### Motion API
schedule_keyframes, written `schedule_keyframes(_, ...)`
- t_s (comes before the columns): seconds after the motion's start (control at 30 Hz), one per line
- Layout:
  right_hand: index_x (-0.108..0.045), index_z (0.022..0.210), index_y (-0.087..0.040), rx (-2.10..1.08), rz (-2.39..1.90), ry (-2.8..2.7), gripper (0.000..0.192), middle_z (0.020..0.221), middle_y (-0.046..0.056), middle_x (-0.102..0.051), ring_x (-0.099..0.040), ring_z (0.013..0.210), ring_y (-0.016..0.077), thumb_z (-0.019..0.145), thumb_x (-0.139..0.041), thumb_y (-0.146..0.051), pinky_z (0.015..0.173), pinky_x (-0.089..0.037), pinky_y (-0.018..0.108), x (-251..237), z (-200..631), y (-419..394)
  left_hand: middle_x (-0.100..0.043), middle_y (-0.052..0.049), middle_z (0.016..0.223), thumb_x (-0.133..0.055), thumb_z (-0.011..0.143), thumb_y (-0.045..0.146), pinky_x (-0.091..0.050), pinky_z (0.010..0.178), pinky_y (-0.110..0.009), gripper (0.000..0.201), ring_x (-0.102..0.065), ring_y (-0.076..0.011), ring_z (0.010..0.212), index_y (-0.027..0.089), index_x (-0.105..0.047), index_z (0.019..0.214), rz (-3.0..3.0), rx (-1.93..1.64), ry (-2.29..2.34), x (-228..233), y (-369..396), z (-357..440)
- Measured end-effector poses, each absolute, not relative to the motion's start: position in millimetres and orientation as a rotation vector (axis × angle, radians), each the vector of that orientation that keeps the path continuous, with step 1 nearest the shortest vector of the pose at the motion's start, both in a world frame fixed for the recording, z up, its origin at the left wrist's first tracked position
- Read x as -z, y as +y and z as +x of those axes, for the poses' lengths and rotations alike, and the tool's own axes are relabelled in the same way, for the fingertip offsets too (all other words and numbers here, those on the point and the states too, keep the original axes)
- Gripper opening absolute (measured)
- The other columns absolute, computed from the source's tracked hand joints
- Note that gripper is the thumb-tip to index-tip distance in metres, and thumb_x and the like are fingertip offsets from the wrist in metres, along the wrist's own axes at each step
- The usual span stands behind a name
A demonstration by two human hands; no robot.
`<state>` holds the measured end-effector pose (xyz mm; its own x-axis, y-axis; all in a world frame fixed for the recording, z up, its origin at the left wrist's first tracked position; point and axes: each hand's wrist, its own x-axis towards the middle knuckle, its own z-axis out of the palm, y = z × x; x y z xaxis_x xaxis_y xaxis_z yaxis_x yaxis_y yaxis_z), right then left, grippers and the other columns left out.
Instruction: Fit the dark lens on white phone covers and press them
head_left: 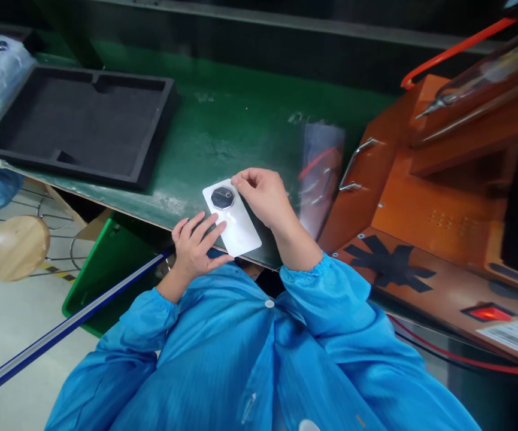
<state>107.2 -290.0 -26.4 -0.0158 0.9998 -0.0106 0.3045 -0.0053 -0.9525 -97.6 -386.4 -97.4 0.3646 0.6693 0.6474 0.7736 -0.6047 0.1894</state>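
Observation:
A white smartphone back panel (239,225) with a dark octagonal camera module (222,197) lies at the front edge of the green bench, camera side up. My left hand (194,245) rests at its lower left, fingers spread, with fingertips on the panel's surface and the thumb by its bottom edge. At the top right corner my right hand (261,194) is closed in a pinch, thumb and forefinger together against the corner. Whatever is between those fingertips is too small to make out.
A black foam tray (76,123) lies on the bench at left, beside plastic-wrapped items (0,69). An orange machine (438,179) stands at right, with a clear plastic sheet (321,173) against it. Below are a green bin (101,269) and a wooden stool (17,248).

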Motion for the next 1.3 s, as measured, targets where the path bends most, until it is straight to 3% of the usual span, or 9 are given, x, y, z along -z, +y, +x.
schedule_keyframes(0.2, -0.068, 0.072, -0.02, -0.892, -1.428, -1.547, 0.019, 0.09, 0.004, -0.067, -0.058, 0.082, 0.0179, 0.09, -0.068, -0.026, 0.082, -0.049, 0.036, 27.6, 101.7, -287.7, -0.076, -0.006, 0.136, -0.052, 0.094, 0.084, -0.033, 0.116, -0.047, 0.073, -0.065, -0.0315, 0.131, 0.034, -0.069, 0.144, -2.45, 1.091, -1.374, 101.1, -386.3, -93.7)
schedule_keyframes(0.43, -0.067, 0.071, -0.021, -0.865, -1.502, -1.645, 0.023, 0.088, 0.005, -0.066, -0.061, 0.091, 0.0224, 0.093, -0.067, -0.025, 0.09, -0.049, 0.041, 33.9, 91.8, -285.8, -0.073, -0.006, 0.14, -0.052, 0.091, 0.088, -0.031, 0.117, -0.052, 0.073, -0.062, -0.0355, 0.134, 0.037, -0.072, 0.139, -2.488, 1.034, -1.512, 107.7, -389.5, -95.4)
schedule_keyframes(0.63, -0.069, 0.078, -0.021, -0.747, -1.566, -1.693, 0.018, 0.101, 0.008, -0.068, -0.063, 0.103, 0.026, 0.095, -0.065, -0.026, 0.095, -0.05, 0.044, 39.1, 90.8, -286.7, -0.073, -0.006, 0.14, -0.052, 0.087, 0.091, -0.03, 0.118, -0.054, 0.075, -0.06, -0.0365, 0.135, 0.037, -0.075, 0.135, -2.514, 0.962, -1.602, 109.9, -389.6, -96.7)
schedule_keyframes(1.3, -0.07, 0.082, -0.02, -0.665, -1.619, -1.682, 0.015, 0.104, 0.01, -0.068, -0.064, 0.104, 0.0277, 0.095, -0.066, -0.025, 0.099, -0.05, 0.049, 47.6, 87.0, -284.2, -0.075, -0.005, 0.137, -0.047, 0.087, 0.094, -0.034, 0.114, -0.052, 0.078, -0.064, -0.0342, 0.131, 0.037, -0.077, 0.131, -2.454, 0.939, -1.541, 105.8, -389.0, -94.2)
